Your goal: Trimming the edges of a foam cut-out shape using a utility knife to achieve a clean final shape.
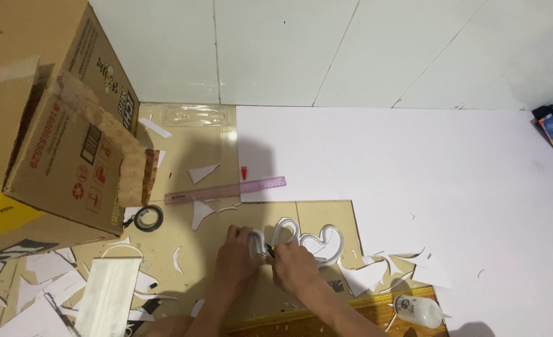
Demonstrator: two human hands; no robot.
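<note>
While the left hand [237,253] presses flat with curled fingers on the left end of a white curved foam-board cutout [301,240], the right hand [294,267] is clenched around a small yellow-and-black craft knife [269,251], its tip meeting the cutout between the two hands. The cutout, a looping shape with raised white edges, lies on a tan cardboard sheet [226,175] near the middle of the scene, just beside the near edge of a large white board [413,162] that covers the far right. A pink ruler [225,190] lies farther away, bridging the cardboard and the white board, with a small red cap [244,173] just beyond it. To the left sit a roll of black tape [148,218], a tipped cardboard box [58,125] and a white face mask [109,290] among paper offcuts. A glue bottle [418,310] lies at the near right, well apart from the hands.
</note>
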